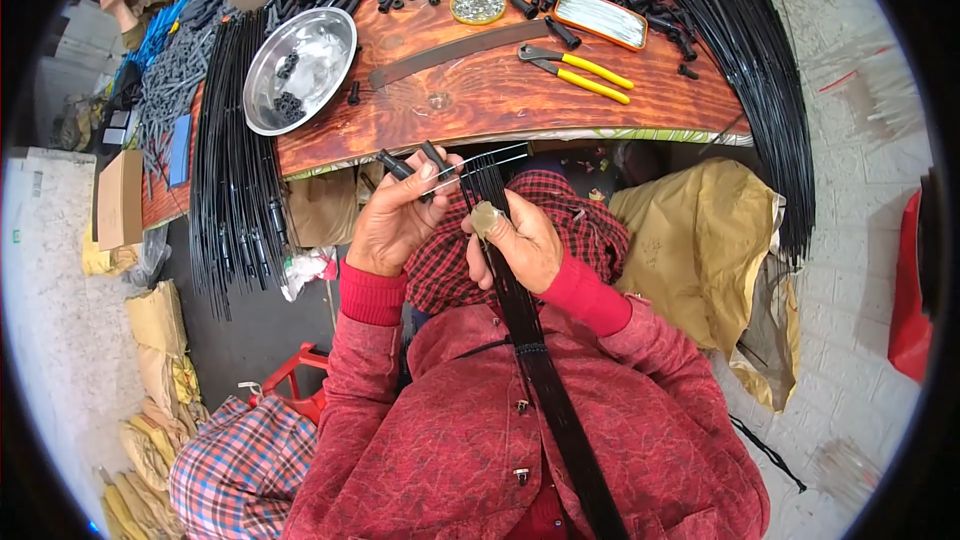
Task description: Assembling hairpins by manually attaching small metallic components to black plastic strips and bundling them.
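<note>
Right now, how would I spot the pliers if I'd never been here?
Find the brown wooden table, then its right half. The pliers lie there, on the near side of the orange-rimmed tray. Only they have two long yellow handles.

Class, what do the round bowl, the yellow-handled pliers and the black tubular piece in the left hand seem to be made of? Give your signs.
Bowl: probably polished metal; silvery, with bright reflections.
Pliers: dark, likely steel head; smooth yellow grips, perhaps plastic or rubber.
Black tubular piece in the left hand: likely moulded plastic, given its even black colour, though coated metal is possible.
</note>
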The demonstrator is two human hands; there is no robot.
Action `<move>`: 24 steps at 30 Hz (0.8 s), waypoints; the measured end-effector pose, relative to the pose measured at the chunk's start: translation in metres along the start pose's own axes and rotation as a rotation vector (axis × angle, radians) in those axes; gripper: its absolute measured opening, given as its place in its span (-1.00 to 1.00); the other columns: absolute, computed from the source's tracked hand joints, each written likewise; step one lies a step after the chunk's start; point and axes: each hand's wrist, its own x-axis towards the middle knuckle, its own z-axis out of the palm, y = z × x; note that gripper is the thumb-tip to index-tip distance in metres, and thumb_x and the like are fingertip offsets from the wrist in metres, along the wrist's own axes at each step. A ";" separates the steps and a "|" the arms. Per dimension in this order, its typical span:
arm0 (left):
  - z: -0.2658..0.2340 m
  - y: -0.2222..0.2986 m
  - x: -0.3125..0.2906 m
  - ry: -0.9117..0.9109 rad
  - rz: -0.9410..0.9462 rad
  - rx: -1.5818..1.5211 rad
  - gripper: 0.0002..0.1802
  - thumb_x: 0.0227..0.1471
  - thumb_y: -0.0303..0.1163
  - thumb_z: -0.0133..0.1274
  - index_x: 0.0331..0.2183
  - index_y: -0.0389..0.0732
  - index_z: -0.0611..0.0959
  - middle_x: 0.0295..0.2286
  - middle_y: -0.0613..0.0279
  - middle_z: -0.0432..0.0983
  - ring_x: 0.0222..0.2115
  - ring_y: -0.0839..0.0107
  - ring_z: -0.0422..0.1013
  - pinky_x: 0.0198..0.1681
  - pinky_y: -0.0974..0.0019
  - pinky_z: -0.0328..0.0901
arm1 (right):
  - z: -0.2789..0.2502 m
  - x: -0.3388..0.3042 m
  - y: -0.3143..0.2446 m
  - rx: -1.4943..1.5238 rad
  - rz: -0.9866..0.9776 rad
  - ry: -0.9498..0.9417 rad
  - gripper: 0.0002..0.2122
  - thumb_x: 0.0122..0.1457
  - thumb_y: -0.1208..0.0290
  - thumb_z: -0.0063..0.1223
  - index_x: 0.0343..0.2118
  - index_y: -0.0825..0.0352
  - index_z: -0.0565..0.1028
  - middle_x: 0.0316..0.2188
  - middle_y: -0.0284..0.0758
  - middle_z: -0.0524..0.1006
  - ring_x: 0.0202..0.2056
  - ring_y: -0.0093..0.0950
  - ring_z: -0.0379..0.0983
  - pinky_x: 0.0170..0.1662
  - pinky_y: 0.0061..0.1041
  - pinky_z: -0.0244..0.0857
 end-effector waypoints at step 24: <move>-0.004 -0.004 -0.004 0.089 -0.023 0.029 -0.61 0.13 -0.49 0.10 -0.01 -0.39 0.50 -0.16 0.08 0.53 -0.26 0.41 0.53 -0.16 0.43 0.52 | 0.001 -0.002 -0.001 0.015 0.032 0.007 -0.60 0.36 0.05 -0.18 -0.19 0.41 0.35 -0.62 -0.23 0.50 -0.66 -0.52 0.44 -0.58 -0.59 0.34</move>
